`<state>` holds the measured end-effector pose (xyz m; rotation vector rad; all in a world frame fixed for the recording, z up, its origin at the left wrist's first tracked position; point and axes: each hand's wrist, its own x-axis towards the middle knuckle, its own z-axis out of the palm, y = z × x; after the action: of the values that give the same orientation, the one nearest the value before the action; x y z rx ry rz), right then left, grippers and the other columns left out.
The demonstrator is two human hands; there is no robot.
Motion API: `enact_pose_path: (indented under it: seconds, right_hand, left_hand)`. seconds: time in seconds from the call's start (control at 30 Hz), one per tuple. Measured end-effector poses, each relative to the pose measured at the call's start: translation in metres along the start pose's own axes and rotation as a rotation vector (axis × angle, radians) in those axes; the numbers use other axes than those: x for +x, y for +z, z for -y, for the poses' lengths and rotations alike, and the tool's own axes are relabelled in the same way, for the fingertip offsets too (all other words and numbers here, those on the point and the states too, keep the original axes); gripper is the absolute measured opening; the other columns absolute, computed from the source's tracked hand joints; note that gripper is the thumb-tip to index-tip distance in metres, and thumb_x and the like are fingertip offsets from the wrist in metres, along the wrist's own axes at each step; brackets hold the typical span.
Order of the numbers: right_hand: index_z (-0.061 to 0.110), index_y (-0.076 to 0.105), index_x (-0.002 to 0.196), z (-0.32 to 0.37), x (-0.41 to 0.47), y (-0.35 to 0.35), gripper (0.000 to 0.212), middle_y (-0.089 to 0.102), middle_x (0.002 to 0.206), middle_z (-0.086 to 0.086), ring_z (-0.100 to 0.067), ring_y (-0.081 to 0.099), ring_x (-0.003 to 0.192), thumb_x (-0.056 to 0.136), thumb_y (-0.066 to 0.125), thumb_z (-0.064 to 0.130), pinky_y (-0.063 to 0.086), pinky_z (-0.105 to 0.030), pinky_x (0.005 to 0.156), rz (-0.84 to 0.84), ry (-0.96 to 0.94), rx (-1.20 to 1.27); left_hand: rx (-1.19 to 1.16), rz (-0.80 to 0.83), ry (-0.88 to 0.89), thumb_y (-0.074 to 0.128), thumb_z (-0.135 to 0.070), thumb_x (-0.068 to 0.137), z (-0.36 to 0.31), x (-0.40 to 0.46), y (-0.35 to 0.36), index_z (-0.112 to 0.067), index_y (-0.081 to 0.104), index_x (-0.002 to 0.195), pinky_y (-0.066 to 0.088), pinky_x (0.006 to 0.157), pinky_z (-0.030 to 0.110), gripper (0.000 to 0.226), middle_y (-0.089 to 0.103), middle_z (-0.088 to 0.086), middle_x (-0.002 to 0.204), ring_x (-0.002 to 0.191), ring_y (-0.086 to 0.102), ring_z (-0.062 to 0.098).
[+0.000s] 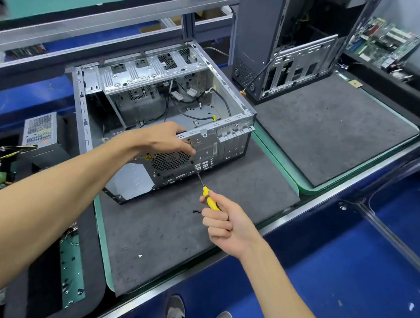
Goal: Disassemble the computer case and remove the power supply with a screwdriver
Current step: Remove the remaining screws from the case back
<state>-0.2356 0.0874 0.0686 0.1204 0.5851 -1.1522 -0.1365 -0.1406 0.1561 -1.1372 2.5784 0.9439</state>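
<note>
An open grey computer case [233, 104] lies on its side on a dark mat, its rear panel toward me. Inside are loose black cables and a drive cage; the power supply opening in the rear panel shows bare. My left hand [164, 138] grips the top edge of the rear panel above the fan grille [171, 160]. My right hand [225, 223] holds a yellow-handled screwdriver [210, 200], whose tip touches the rear panel just right of the grille. A grey power supply [43, 135] with a bundle of wires sits to the left of the case.
A second case [282, 53] stands upright at the back right, beside another dark mat [339, 131]. A green motherboard [385, 41] lies in a tray at far right. A small black part [196, 211] lies on the mat near my right hand. Boards and screws fill trays at left.
</note>
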Motion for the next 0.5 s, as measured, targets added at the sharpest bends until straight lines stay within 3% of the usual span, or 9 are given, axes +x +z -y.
enact_pose_path:
  seconds: [0.03, 0.1, 0.17, 0.23, 0.27, 0.33, 0.4, 0.5]
  right_hand:
    - [0.008, 0.064, 0.098, -0.002, 0.002, 0.000, 0.022, 0.027, 0.053, 0.007, -0.004, 0.020, 0.037, 0.098, 0.058, 0.029, 0.014, -0.017, 0.031, 0.020, 0.006, 0.004]
    - [0.003, 0.068, 0.100, -0.006, 0.007, -0.002, 0.034, 0.027, 0.056, 0.005, -0.006, 0.020, 0.039, 0.101, 0.050, 0.031, 0.015, -0.019, 0.033, 0.009, 0.025, -0.026]
    - [0.002, 0.066, 0.099, -0.006, 0.008, -0.005, 0.034, 0.031, 0.060, 0.002, -0.007, 0.024, 0.042, 0.103, 0.045, 0.028, 0.020, -0.019, 0.034, -0.025, -0.013, -0.085]
    - [0.005, 0.062, 0.092, -0.002, 0.008, -0.007, 0.030, 0.037, 0.062, 0.002, -0.007, 0.027, 0.045, 0.105, 0.046, 0.027, 0.024, -0.019, 0.036, -0.119, -0.126, -0.199]
    - [0.008, 0.061, 0.088, 0.000, 0.008, -0.009, 0.030, 0.039, 0.062, 0.002, -0.007, 0.027, 0.045, 0.106, 0.047, 0.028, 0.024, -0.019, 0.037, -0.212, -0.222, -0.362]
    - [0.012, 0.059, 0.082, -0.004, 0.007, -0.009, 0.032, 0.047, 0.061, 0.001, -0.010, 0.033, 0.045, 0.105, 0.047, 0.030, 0.027, -0.020, 0.042, -0.496, -0.457, -0.972]
    - [0.014, 0.054, 0.081, -0.014, 0.009, -0.008, 0.033, 0.054, 0.062, 0.000, -0.015, 0.043, 0.050, 0.106, 0.045, 0.034, 0.033, -0.026, 0.046, -0.659, -0.632, -1.414]
    - [0.021, 0.043, 0.082, -0.024, 0.012, -0.006, 0.027, 0.044, 0.058, 0.010, -0.012, 0.042, 0.048, 0.105, 0.046, 0.035, 0.030, -0.025, 0.045, -0.755, -0.775, -1.636]
  left_hand:
    - [0.003, 0.046, -0.021, 0.072, -0.051, 0.082, -0.001, 0.001, -0.003, -0.015, 0.059, 0.131, 0.044, 0.104, 0.037, 0.062, 0.063, 0.004, 0.131, 0.118, 0.059, 0.024]
    - [-0.006, 0.144, -0.040, 0.071, -0.058, 0.074, -0.004, 0.000, -0.009, -0.017, 0.045, 0.146, 0.032, 0.117, 0.043, 0.087, 0.048, 0.002, 0.150, 0.136, 0.046, 0.022]
    - [-0.041, 0.200, -0.061, 0.068, -0.059, 0.067, -0.006, -0.001, -0.012, -0.020, 0.043, 0.147, 0.031, 0.117, 0.045, 0.093, 0.046, -0.003, 0.151, 0.138, 0.044, 0.022]
    - [-0.062, 0.204, -0.057, 0.069, -0.054, 0.066, -0.005, -0.001, -0.012, -0.022, 0.056, 0.134, 0.039, 0.110, 0.044, 0.076, 0.060, -0.006, 0.136, 0.127, 0.054, 0.021]
    - [-0.070, 0.196, -0.044, 0.070, -0.052, 0.066, -0.004, -0.001, -0.012, -0.024, 0.061, 0.123, 0.043, 0.105, 0.043, 0.064, 0.066, -0.007, 0.123, 0.119, 0.059, 0.021]
    - [-0.096, 0.189, -0.024, 0.070, -0.048, 0.066, -0.004, -0.002, -0.011, -0.024, 0.066, 0.110, 0.046, 0.100, 0.043, 0.050, 0.071, -0.006, 0.106, 0.108, 0.063, 0.022]
    - [-0.092, 0.170, -0.026, 0.069, -0.049, 0.066, -0.005, -0.002, -0.010, -0.021, 0.064, 0.117, 0.044, 0.104, 0.045, 0.058, 0.070, -0.003, 0.115, 0.112, 0.062, 0.023]
    - [-0.094, 0.151, -0.048, 0.070, -0.048, 0.068, -0.004, -0.001, -0.009, -0.012, 0.055, 0.134, 0.040, 0.109, 0.043, 0.076, 0.059, 0.006, 0.136, 0.122, 0.055, 0.026]
